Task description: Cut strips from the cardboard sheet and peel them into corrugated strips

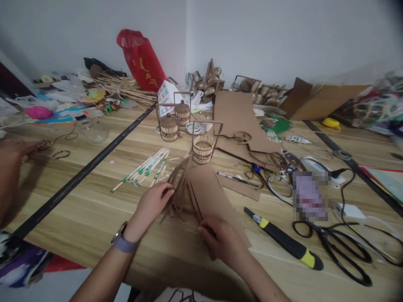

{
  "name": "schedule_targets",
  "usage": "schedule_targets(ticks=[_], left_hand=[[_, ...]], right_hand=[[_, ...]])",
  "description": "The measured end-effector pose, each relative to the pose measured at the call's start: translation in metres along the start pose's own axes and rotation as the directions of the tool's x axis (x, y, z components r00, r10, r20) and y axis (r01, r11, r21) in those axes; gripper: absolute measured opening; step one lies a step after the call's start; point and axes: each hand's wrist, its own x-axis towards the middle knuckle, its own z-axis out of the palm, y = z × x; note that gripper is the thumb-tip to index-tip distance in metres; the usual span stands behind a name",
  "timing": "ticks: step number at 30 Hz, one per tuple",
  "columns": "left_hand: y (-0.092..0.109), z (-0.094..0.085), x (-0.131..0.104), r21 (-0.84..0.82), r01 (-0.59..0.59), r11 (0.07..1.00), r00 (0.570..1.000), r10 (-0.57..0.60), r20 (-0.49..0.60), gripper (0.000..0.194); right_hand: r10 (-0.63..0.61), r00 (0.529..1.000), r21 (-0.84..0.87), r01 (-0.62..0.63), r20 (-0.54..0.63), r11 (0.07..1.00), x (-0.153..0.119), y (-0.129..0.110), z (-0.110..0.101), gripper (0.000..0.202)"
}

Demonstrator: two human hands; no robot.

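Note:
My left hand (155,199), with a watch on its wrist, has its fingers curled at a loose bundle of thin brown cardboard strips (180,184). My right hand (222,241) rests low over a long cardboard piece (212,191), its fingers pinched on a narrow strip (211,253) whose end shows below them. Just beyond the strips stands a small slatted bucket (203,151) with a tall square handle. Left of the bundle lie several thin wooden sticks in green-and-white paper wrappers (151,165).
A yellow-and-black utility knife (283,239) and black-handled scissors (336,247) lie at the right. Behind are two lidded buckets (169,128), cardboard sheets (234,113), a pen (237,179) and cables. Another person's hand (15,155) is at the far left, near a braided cord.

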Motion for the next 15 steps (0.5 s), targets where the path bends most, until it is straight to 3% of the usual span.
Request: schedule_targets(ticks=[7, 15], left_hand=[[0.007, 0.006, 0.012, 0.26, 0.128, 0.957, 0.991, -0.133, 0.004, 0.017], [0.016, 0.005, 0.02, 0.428, 0.139, 0.893, 0.977, -0.193, 0.086, 0.029]], right_hand=[[-0.027, 1.0, 0.001, 0.027, -0.002, 1.0, 0.0, -0.001, 0.0, 0.026], [-0.078, 0.997, -0.058, 0.078, -0.008, 0.995, -0.003, -0.001, 0.004, 0.019]])
